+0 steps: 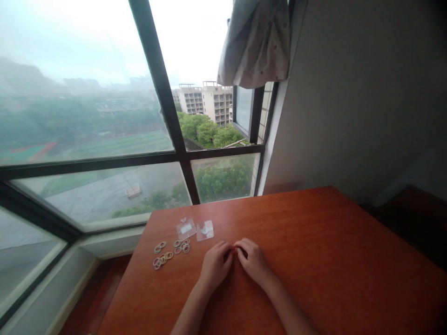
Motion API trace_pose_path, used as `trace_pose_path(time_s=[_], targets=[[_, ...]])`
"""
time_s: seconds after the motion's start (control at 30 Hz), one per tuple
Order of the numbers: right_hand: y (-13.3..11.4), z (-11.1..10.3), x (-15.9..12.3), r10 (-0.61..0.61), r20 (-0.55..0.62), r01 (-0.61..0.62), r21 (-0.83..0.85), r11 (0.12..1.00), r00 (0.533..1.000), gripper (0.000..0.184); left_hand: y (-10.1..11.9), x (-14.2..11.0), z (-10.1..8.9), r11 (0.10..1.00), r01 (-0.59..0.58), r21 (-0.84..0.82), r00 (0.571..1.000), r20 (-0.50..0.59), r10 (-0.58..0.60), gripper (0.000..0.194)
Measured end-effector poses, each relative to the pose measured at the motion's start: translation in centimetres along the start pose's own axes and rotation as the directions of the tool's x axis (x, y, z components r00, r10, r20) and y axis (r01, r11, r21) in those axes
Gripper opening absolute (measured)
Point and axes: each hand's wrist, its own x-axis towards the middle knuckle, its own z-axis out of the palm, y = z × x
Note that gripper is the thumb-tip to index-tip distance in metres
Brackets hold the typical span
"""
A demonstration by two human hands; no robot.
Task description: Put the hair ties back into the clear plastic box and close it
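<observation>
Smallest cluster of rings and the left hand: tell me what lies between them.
In the head view, another ring cluster lies between the smallest cluster and the left hand, with tabletop showing beside the hand.

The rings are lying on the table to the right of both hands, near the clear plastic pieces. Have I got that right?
Not quite: the side is wrong. The head view shows the rings to the left of both the left hand and the right hand, on the table near the clear plastic pieces.
</observation>
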Motion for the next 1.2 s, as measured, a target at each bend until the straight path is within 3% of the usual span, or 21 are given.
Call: trace_pose_path(time_s=[0.17, 0.27, 0.4, 0.57, 0.67, 0.77, 1.1, 1.2], targets=[[0.1, 0.1, 0.0, 0.003, -0.003, -0.003, 0.006, 1.0, 1.0, 0.023, 0.2, -0.1, -0.1, 1.0, 0.002, -0.002, 0.998, -0.061, -0.002, 0.019], [0.2, 0.1, 0.0, 0.007, -0.009, -0.007, 0.013, 1.0, 1.0, 0.022, -0.9, 0.0, -1.6, 0.994, 0.099, 0.052, 0.977, -0.193, -0.087, 0.02], [0.2, 0.1, 0.3, 0.024, -0.017, -0.023, 0.056, 0.998, 1.0, 0.021, -4.5, -0.3, -6.1, 0.931, 0.328, 0.159, 0.828, -0.522, -0.203, 0.023], [0.2, 0.3, 0.9, 0.111, -0.016, -0.109, 0.081, 0.991, 0.994, 0.02, -10.2, -2.7, -11.1, 0.798, 0.549, 0.248, 0.714, -0.635, -0.294, 0.033], [0.0, 0.8, 1.7, 0.175, -0.011, -0.174, 0.024, 0.984, 0.985, 0.021, -12.4, -4.1, -11.8, 0.817, 0.548, 0.178, 0.716, -0.606, -0.348, 0.038], [-0.7, 1.5, 3.0, 0.205, 0.006, -0.205, -0.043, 0.978, 0.979, 0.023, -13.2, -3.9, -11.2, 0.857, 0.498, 0.13, 0.759, -0.543, -0.359, 0.043], [-4.3, 5.7, 7.0, 0.163, 0.08, -0.148, -0.16, 0.976, 0.983, 0.024, -11.6, -1.5, -8.0, 0.943, 0.289, 0.166, 0.878, -0.438, -0.193, 0.042], [-4.7, 6.4, 7.0, 0.167, 0.102, -0.143, -0.212, 0.967, 0.981, 0.02, -10.9, -1.6, -7.4, 0.948, 0.271, 0.168, 0.886, -0.428, -0.178, 0.039]])
